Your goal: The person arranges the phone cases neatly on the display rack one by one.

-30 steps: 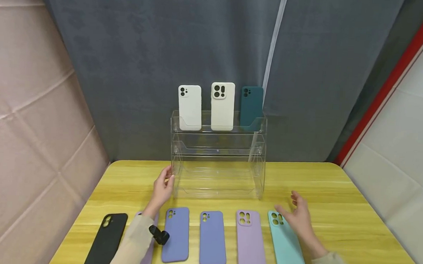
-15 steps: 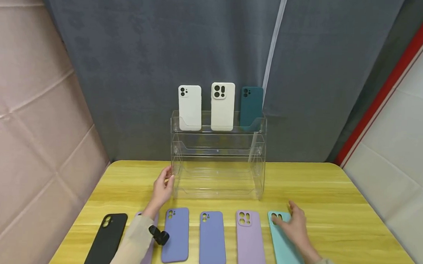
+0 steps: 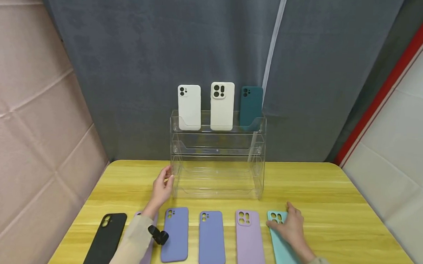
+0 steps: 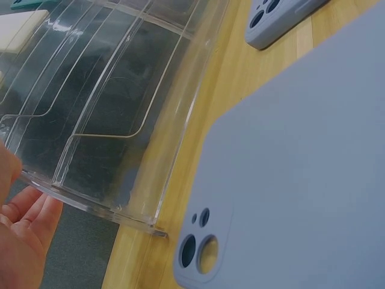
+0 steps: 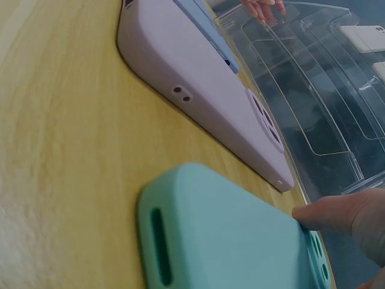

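Note:
My left hand (image 3: pixel 162 190) grips the left side of a clear acrylic display stand (image 3: pixel 215 194); in the left wrist view the thumb and fingers (image 4: pixel 45 220) lie on either side of its edge. Over a turquoise phone case (image 3: pixel 284 251) on the table, my right hand (image 3: pixel 291 228) spans the camera end. Its thumb (image 5: pixel 328 212) touches the case's near long edge in the right wrist view, while the other fingers are mostly hidden there. Beside it lies a light purple phone case (image 3: pixel 250 245). The stand's top tier bears two white cases (image 3: pixel 190 109) and a dark teal case (image 3: pixel 250 106).
Left along the front row lie two blue-violet phone cases (image 3: pixel 211 243), another purple case (image 3: pixel 147 256) partly under the left sleeve, and a black case (image 3: pixel 105 242). A grey curtain (image 3: pixel 147 65) hangs behind the wooden table (image 3: pixel 329 210).
My right hand has come down and slightly left onto the camera end of the turquoise case, its thumb now at the left edge. The left hand keeps its place at the stand.

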Motion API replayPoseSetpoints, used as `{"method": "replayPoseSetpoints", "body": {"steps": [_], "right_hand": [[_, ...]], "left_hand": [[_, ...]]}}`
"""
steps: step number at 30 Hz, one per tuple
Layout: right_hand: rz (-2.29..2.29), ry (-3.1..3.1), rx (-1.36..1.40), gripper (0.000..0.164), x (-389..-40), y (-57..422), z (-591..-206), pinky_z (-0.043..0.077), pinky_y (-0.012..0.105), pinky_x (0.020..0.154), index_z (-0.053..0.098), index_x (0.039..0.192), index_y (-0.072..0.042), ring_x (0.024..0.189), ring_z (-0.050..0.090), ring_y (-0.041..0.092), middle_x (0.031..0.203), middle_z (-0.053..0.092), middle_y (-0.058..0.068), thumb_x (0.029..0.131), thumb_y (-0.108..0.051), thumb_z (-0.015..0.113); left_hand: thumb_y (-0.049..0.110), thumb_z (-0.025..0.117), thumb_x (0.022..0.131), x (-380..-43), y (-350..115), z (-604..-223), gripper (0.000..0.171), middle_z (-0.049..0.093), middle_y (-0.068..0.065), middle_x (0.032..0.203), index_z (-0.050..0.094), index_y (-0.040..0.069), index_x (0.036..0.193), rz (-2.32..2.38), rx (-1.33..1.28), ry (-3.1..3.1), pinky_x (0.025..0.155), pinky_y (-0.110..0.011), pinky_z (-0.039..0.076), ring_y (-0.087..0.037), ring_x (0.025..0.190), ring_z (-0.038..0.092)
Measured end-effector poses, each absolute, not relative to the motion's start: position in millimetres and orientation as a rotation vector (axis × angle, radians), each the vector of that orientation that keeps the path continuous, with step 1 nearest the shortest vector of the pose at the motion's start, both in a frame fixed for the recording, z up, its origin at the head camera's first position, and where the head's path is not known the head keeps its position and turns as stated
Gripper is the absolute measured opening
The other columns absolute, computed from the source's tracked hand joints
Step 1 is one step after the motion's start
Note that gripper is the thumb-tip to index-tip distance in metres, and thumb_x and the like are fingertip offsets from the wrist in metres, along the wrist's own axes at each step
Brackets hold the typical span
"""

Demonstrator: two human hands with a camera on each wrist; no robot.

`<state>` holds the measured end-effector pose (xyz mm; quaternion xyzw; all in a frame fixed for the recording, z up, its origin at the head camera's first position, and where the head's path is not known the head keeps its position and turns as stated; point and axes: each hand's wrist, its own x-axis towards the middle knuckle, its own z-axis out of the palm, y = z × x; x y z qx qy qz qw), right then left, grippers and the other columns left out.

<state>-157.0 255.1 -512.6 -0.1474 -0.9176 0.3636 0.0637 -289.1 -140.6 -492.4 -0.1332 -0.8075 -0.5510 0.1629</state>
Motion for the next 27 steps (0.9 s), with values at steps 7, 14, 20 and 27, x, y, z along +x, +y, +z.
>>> {"method": "replayPoseSetpoints", "body": {"steps": [7,14,20,27], "right_hand": [[1.025,-2.817,-0.438,0.102,-158.4,251.9,-510.6,0.034,0.061,0.091,0.022,0.136,0.019,0.114,0.030,0.054,0.125,0.033,0.042,0.063,-0.019,0.083],[0.970,-2.829,-0.462,0.101,-158.7,249.4,-514.5,0.036,0.058,0.087,0.024,0.137,0.017,0.111,0.031,0.051,0.121,0.036,0.040,0.061,-0.018,0.081],[0.976,-2.800,-0.448,0.094,-156.7,247.2,-513.1,0.035,0.056,0.087,0.029,0.134,0.018,0.110,0.032,0.049,0.121,0.037,0.039,0.060,-0.013,0.078],[1.012,-2.767,-0.433,0.090,-155.2,248.8,-511.3,0.037,0.058,0.087,0.031,0.131,0.020,0.109,0.034,0.051,0.119,0.038,0.040,0.059,-0.010,0.076]], "left_hand": [[0.001,0.048,0.096,-289.1,-142.3,-493.8,0.039,0.053,-0.028,0.119,0.042,-0.009,0.134,-1.586,-0.385,-2.303,0.085,-0.054,0.047,-0.039,0.103,0.052],[0.001,0.048,0.096,-288.8,-141.9,-493.2,0.039,0.053,-0.028,0.119,0.042,-0.008,0.134,-1.575,-0.396,-2.314,0.084,-0.054,0.047,-0.038,0.103,0.052],[0.001,0.049,0.096,-288.9,-142.2,-493.6,0.040,0.053,-0.028,0.119,0.042,-0.009,0.134,-1.567,-0.409,-2.301,0.083,-0.054,0.047,-0.038,0.102,0.052],[0.001,0.049,0.096,-289.5,-142.4,-495.1,0.039,0.053,-0.028,0.118,0.042,-0.010,0.133,-1.553,-0.431,-2.281,0.082,-0.055,0.048,-0.039,0.101,0.052]]}}
